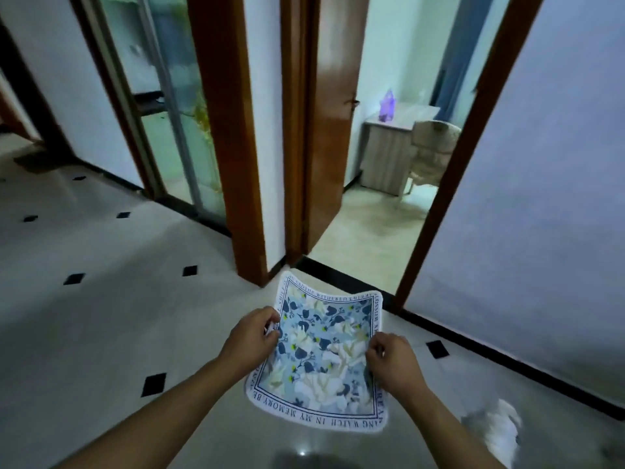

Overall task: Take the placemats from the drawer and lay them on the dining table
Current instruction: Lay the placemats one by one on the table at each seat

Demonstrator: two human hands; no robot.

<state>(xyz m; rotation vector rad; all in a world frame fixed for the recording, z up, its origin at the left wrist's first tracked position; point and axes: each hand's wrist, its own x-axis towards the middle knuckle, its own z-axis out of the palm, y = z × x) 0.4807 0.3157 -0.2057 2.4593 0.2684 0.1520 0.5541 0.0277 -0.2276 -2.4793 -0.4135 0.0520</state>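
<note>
You hold one blue-and-white floral fabric placemat (321, 353) with a lettered border above the pale tiled floor (101, 316). Your two hands pinch its opposite side edges: left hand (253, 336), right hand (394, 362).

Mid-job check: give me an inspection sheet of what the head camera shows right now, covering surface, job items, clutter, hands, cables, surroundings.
Surface: no dining table in view; pale tiled floor with small black diamond insets.
Job's things: one floral placemat, blue and white with a lettered border, held in the air.
Clutter: blurred white shape low on the floor, cannot identify.
Hands: left hand pinches the left edge; right hand pinches the right edge.
Cables: nothing seen.
Surroundings: open wooden door, desk and chair beyond; glass door left.
</note>
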